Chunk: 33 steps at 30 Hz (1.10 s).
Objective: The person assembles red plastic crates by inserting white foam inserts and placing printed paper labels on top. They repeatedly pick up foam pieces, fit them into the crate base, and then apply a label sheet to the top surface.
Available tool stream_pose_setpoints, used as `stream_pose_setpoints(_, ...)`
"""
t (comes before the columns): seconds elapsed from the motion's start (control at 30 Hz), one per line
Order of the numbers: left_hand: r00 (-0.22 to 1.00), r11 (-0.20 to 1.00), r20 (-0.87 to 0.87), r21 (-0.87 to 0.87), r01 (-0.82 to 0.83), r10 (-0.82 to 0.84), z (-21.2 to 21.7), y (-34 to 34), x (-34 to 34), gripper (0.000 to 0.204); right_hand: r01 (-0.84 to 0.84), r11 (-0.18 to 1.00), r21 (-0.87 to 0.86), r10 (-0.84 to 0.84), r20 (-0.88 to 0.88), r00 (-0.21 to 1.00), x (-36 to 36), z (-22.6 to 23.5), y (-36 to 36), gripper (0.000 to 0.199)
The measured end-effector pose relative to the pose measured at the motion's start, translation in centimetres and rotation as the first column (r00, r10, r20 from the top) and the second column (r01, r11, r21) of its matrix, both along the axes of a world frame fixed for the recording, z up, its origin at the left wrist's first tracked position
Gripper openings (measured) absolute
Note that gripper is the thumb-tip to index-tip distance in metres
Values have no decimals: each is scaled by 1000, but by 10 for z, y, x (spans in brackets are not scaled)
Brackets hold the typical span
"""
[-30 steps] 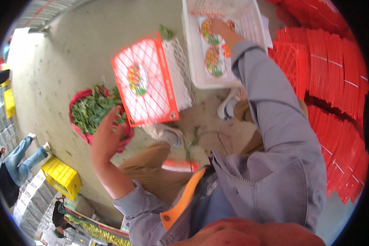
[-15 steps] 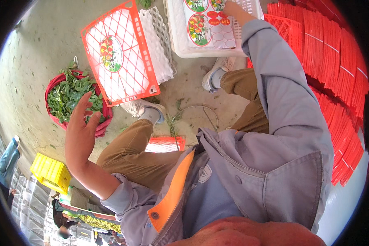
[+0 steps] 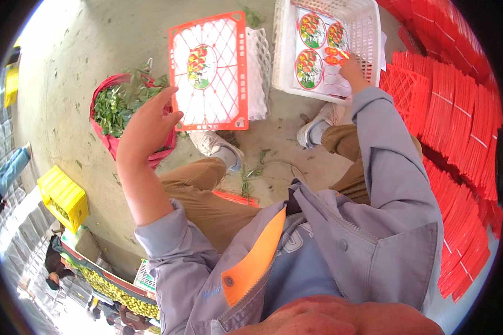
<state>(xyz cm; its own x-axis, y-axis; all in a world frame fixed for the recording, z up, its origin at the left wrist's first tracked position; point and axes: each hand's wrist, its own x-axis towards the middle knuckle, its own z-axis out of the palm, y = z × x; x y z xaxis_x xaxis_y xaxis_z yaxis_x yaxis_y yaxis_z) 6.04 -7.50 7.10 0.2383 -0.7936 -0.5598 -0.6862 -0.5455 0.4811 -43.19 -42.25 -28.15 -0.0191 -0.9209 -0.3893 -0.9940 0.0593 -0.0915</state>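
Observation:
My left hand (image 3: 145, 125) has thumb and fingers spread at the left edge of a red lattice crate (image 3: 242, 84); I cannot tell if they touch it. White lining shows through its bars, and a round fruit-printed label (image 3: 201, 67) lies on top. Under it is a white perforated crate (image 3: 265, 72). To the right, a white plastic basket (image 3: 365, 39) holds a sheet (image 3: 332, 84) with large round labels (image 3: 309, 68) and small red stickers. My right hand (image 3: 353, 73) reaches over its near side, fingertips closed on a small red sticker (image 3: 345, 54) at the sheet.
A red sack of green leaves (image 3: 114, 106) stands left of the crate. Tall stacks of red lattice pieces (image 3: 455, 106) line the right side. A yellow crate (image 3: 64, 198) sits at left; beyond it is a bin of green-yellow fruit (image 3: 114, 287) with people nearby. Leaf scraps (image 3: 257, 170) litter the floor.
The view has shifted, so crate and basket appear farther right. My left hand has come to the crate's left edge. My right hand has drawn nearer across the sheet to the small stickers.

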Motion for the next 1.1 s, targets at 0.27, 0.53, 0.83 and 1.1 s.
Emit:
stream_pose_setpoints(0.27,992,944,-115,-329,6,-46,-4,-21,-16,65,-271,950,-153,309,570,761,106,246,-8,87)
stream_pose_setpoints(0.53,654,877,-756,-335,-345,-32,22,-33,-100,44,-453,891,-25,130,970,203,175,418,161,79)
stream_pose_setpoints(0.83,758,697,-616,-449,-560,213,9,-22,-109,18,-287,768,-572,614,531,584,206,376,184,39)
stream_pose_setpoints(1.1,934,490,-305,-795,-358,187,-16,-45,-108,9,-335,461,-822,886,410,214,245,366,208,24)
